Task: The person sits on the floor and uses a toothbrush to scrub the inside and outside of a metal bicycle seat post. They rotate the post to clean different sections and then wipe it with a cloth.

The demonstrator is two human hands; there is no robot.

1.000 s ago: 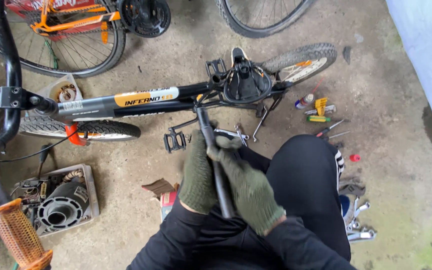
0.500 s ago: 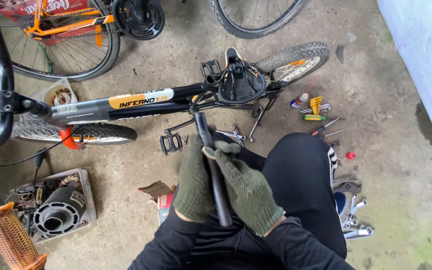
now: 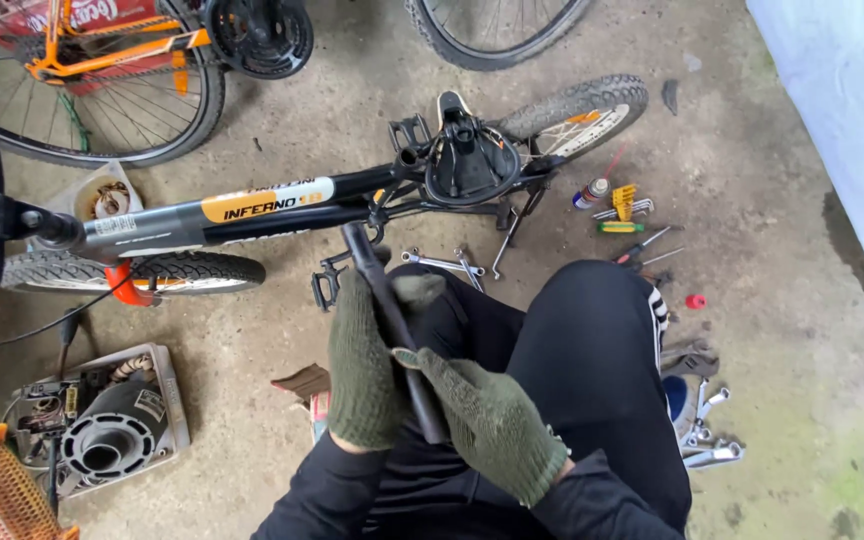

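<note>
Slightly lower than a moment ago, the black tube [image 3: 392, 330] is kept gripped by both gloved hands, left hand [image 3: 362, 375] closed beside right hand [image 3: 492, 420], above the lap.

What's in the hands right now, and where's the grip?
Both gloved hands hold a black tube. The left hand wraps its middle, with the upper end sticking out above; the right hand grips the lower end near the lap.
</note>
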